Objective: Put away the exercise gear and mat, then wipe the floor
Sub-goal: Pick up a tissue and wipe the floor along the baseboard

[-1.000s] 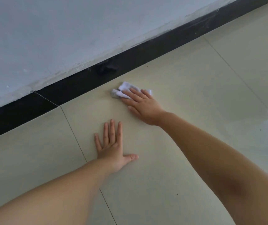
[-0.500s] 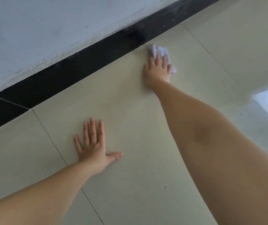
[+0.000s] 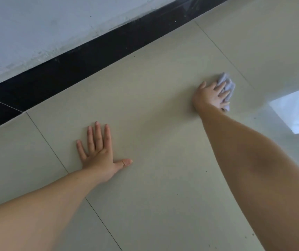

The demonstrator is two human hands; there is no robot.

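My right hand (image 3: 211, 96) presses a small crumpled white cloth (image 3: 226, 84) flat onto the beige tiled floor (image 3: 154, 115), far right of the big tile near a grout line. Its fingers lie spread and straight over the cloth, which sticks out beyond the fingertips. My left hand (image 3: 100, 153) rests flat on the same tile at the lower left, palm down, fingers spread, holding nothing. No exercise gear or mat is in view.
A black skirting strip (image 3: 91, 57) runs diagonally along the foot of a white wall (image 3: 45, 24) at the top. A bright window reflection (image 3: 297, 113) shines on the floor at the right edge. A few dark specks dot the tile.
My right hand has swept the cloth from beside the skirting out to the right and away from the wall. My left hand has stayed planted on the tile.
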